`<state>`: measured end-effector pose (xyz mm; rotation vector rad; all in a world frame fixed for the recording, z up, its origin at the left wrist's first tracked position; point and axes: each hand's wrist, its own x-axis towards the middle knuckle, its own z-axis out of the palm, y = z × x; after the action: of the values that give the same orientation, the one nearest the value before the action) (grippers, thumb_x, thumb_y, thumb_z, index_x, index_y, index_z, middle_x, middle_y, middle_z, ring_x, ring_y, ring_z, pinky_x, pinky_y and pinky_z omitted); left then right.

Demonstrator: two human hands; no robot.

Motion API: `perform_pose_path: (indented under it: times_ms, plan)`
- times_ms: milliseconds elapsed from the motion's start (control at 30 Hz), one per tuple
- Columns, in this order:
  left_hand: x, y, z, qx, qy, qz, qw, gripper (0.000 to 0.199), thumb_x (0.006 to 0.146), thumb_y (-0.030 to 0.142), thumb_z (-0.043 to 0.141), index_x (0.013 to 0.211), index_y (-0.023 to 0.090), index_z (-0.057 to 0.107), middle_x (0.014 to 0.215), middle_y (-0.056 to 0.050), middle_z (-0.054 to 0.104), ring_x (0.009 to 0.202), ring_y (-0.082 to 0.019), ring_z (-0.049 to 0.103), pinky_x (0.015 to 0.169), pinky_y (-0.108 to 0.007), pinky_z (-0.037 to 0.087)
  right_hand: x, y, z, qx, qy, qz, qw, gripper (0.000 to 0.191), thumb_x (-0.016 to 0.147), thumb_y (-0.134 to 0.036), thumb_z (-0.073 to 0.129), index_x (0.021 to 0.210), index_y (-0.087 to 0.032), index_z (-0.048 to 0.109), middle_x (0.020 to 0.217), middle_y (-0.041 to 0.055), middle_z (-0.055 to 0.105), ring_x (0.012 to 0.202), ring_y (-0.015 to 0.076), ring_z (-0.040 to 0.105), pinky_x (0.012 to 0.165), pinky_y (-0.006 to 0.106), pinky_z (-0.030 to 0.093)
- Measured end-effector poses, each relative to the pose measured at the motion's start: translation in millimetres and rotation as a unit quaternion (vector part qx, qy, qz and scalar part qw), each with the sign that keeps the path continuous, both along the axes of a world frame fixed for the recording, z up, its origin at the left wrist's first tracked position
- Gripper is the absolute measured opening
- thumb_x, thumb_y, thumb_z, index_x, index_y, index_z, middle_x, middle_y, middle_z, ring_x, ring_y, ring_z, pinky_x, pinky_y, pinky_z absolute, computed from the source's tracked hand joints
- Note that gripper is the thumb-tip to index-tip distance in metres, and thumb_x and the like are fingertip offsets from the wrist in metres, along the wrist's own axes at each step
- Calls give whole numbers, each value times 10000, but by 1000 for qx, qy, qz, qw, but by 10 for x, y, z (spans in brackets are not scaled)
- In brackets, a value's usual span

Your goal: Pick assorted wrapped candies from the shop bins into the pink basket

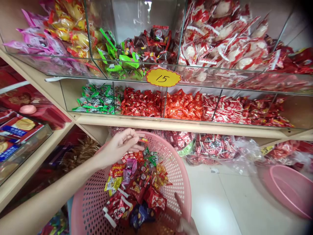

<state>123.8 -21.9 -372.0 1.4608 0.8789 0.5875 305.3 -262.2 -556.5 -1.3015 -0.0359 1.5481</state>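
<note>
My L hand (119, 147) pinching sm. wrapped candy (143, 140) over pink basket (171, 166). R hand (186, 226) by rim, fingers (178, 199) partly in view, grip can't tell.

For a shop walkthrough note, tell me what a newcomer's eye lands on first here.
The yellow scalloped tag marked 15 stands out first, on the front of the upper glass bins. Below it, red-wrapped sweets pack the lower bins. At the bottom, the left hand pinches a small sweet over a pink basket heaped with wrapped sweets.
</note>
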Motion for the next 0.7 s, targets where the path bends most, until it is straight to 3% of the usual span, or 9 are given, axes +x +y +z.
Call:
perform_pose_path:
  times_ms: [133, 267, 367, 533, 600, 700]
  plan:
    - [-130, -76, -193, -28, 15, -19, 999, 259, 848, 424, 595, 804, 183, 513, 1328, -135, 548, 876, -199, 706, 766, -314, 582, 60, 37, -18, 0, 7, 11, 1000, 1019, 501, -159, 571, 1472, -202, 266, 1016, 99, 729, 1043, 291, 653, 874, 417, 501]
    - [-167, -136, -453, -46, 48, -12, 998, 310, 844, 475, 576, 883, 173, 520, 1074, -105, 651, 760, -181, 700, 704, -321, 584, 89, 72, -55, 0, 12, 25, 1000, 1046, 492, -131, 578, 1479, -215, 241, 1029, 112, 730, 1035, 299, 660, 915, 448, 481]
    - [-144, -128, -699, -41, 51, -18, 998, 311, 835, 460, 579, 921, 172, 502, 972, -60, 640, 723, -157, 674, 661, -317, 575, 100, 82, -78, 2, 9, 30, 1000, 1100, 467, -113, 570, 1492, -218, 185, 1034, 110, 730, 1053, 306, 652, 943, 464, 463]
    - [-31, -77, -1036, 95, 135, -91, 982, 230, 840, 335, 554, 988, 167, 611, 974, -51, 670, 870, -166, 635, 759, -297, 530, 89, 80, -93, -4, -5, 38, 999, 1111, 449, -126, 558, 1489, -240, 186, 1052, 91, 724, 1100, 310, 628, 960, 471, 457]
    - [19, -78, -1121, 147, 192, -127, 962, 233, 845, 279, 537, 1021, 171, 644, 1033, -57, 682, 888, -174, 643, 797, -306, 524, 80, 73, -85, -8, -16, 46, 999, 1080, 448, -147, 563, 1473, -265, 243, 1056, 76, 723, 1118, 317, 616, 954, 473, 464]
    - [68, -107, -1214, 246, 258, -173, 918, 329, 845, 142, 483, 1140, 174, 623, 1223, -82, 631, 1104, -206, 597, 951, -337, 479, 71, 59, -61, -17, -36, 64, 997, 1063, 454, -194, 543, 1472, -286, 253, 1092, 61, 714, 1144, 320, 599, 944, 469, 479]
